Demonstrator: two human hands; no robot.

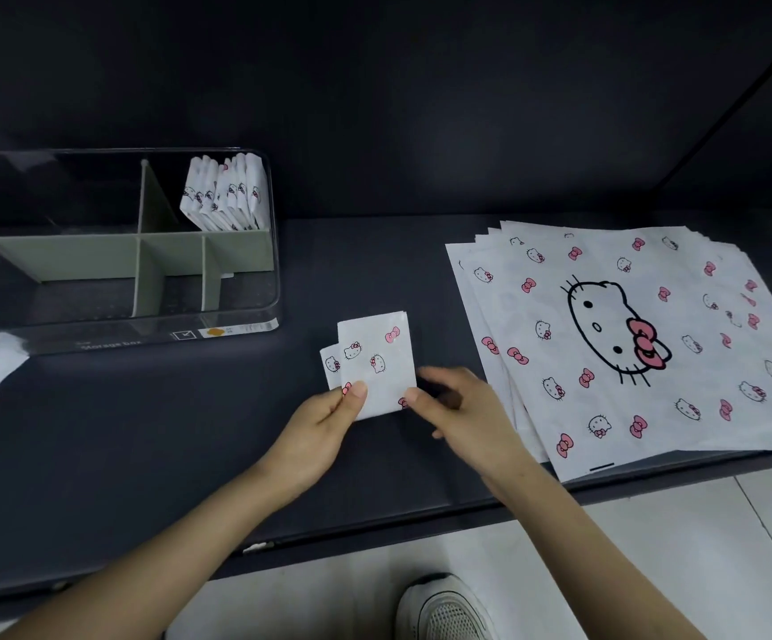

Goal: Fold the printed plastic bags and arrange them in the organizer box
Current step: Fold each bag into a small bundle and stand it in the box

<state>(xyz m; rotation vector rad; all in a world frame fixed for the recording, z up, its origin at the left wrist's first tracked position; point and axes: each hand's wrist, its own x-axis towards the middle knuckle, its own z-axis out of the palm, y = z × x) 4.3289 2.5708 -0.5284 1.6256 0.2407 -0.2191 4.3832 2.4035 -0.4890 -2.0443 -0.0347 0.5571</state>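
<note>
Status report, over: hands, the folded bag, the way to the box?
Left hand pinches folded bag, near left corner. Right hand at its right corner, grip blurred. Box at left, some bags in far right cell. Nothing between bag and box.

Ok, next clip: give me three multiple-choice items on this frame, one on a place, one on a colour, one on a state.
1. Where in the organizer box do the stored folded bags stand?
A) front left compartment
B) rear right compartment
C) front middle compartment

2. What colour are the bows printed on the flat stack of bags?
A) blue
B) pink
C) green

3. How is the bag that the left hand pinches?
A) folded into a small rectangle
B) spread fully open
C) crumpled into a ball

Answers:
1 B, they lean in its far right corner.
2 B, every bow is pink.
3 A, it is a small layered rectangle.
</note>
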